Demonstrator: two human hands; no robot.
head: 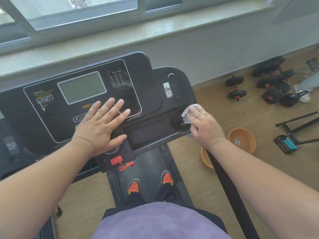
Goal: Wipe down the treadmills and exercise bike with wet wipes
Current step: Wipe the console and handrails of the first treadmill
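Note:
I stand on a black treadmill whose console (151, 80) fills the middle of the view, with a grey screen (82, 87) at its upper left. My left hand (101, 126) lies flat with fingers spread on the console panel below the screen. My right hand (205, 125) presses a white wet wipe (189, 112) onto the console's right side, at the round cup recess (176, 119). Its fingers lie fairly straight over the wipe, which sticks out past the fingertips. A red safety key (116, 160) hangs at the console's lower edge.
The treadmill's right handrail (229, 188) runs down under my right forearm. Two orange basins (241, 139) sit on the wooden floor at right. Dumbbells (236, 87) and a kettlebell (293, 99) lie further right, near another person's white shoe (303, 96). A window sill (155, 30) runs behind the console.

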